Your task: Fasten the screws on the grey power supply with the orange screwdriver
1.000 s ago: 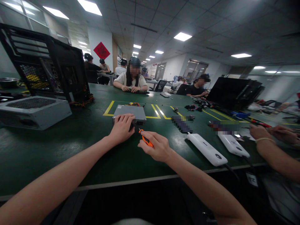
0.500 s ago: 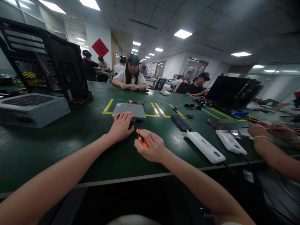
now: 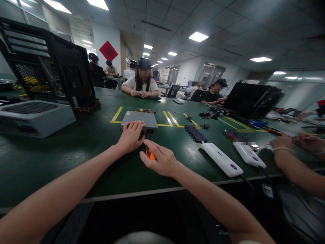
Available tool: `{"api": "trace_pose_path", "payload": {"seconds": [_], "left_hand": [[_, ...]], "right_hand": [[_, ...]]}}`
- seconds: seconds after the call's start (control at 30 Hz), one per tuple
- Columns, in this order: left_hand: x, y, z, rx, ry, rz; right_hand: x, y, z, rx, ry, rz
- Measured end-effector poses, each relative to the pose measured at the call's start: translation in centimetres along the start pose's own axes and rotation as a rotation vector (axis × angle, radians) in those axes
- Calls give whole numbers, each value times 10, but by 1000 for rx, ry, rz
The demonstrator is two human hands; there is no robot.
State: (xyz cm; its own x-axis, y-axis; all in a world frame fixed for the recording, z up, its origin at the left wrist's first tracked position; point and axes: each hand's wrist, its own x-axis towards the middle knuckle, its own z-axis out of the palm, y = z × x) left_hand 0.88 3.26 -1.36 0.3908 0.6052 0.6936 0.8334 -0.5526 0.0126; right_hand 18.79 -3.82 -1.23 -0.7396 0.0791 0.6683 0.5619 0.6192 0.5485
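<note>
A grey metal computer power supply (image 3: 144, 118) lies on the green table in front of me. My left hand (image 3: 132, 137) holds it by its near side, fingers over the top edge and the near face partly covered. Just right of that, my right hand (image 3: 161, 157) is closed around a screwdriver (image 3: 150, 153) with an orange and black handle. The screwdriver's shaft and tip are hidden behind my hands, so I cannot tell whether it touches the power supply. Coloured wires (image 3: 144, 110) show behind the case.
At left stand a second power supply (image 3: 35, 117) and an open black computer case (image 3: 50, 64). White power banks (image 3: 222, 159) with cables lie to the right. A co-worker's hands (image 3: 283, 145) work at far right; another person (image 3: 141, 81) sits opposite.
My right hand has shifted slightly left, with the screwdriver closer to my left hand. My left hand and the power supply stay in place.
</note>
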Motion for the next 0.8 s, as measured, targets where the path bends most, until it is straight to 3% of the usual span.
{"api": "trace_pose_path", "payload": {"seconds": [0.8], "left_hand": [[0, 0, 1, 6, 10, 3]], "right_hand": [[-3, -3, 6, 16, 59, 21]]}}
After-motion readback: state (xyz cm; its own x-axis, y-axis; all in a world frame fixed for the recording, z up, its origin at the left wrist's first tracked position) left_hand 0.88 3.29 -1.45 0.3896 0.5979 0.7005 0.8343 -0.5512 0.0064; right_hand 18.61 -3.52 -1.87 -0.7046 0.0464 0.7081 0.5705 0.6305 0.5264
